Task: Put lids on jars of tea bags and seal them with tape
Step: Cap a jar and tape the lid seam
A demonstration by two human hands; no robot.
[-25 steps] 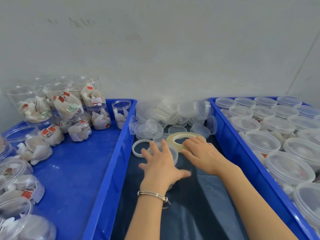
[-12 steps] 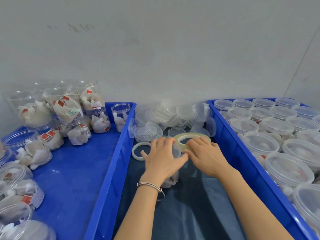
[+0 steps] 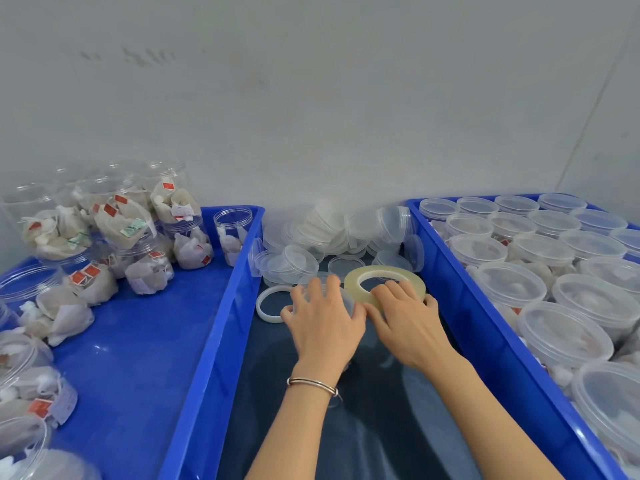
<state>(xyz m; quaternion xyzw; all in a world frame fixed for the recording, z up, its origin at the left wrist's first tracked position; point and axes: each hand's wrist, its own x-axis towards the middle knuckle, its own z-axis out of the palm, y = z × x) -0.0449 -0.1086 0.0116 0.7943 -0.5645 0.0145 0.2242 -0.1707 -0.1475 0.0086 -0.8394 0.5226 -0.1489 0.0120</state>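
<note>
Your left hand point(image 3: 323, 327) sits on top of the lidded jar point(image 3: 341, 303) in the middle of the dark work surface point(image 3: 346, 427), fingers curled down over the rim of its clear lid, so you are grasping the jar from above; the jar stands upright with its long axis vertical, mostly hidden under your palm. Your right hand point(image 3: 407, 317) is just beside it on the right, fingers curled onto the near edge of the roll of tape point(image 3: 384, 282), gripping it; the roll tilts slightly, its hole facing up and toward you, its near left edge touching the jar's lid. A white empty tape core point(image 3: 272, 304) lies flat just left of the jar. Beyond, a heap of loose lids point(image 3: 332, 233) is piled against the wall. The left blue tray point(image 3: 138, 341) holds open jars point(image 3: 187, 230) of tea bags with red and green paper tags; the print on them is too small to read. The right blue tray point(image 3: 485, 323) is packed with closed jars point(image 3: 564, 334), lids facing up. A thin metal bangle point(image 3: 311, 384) circles your left wrist.
</note>
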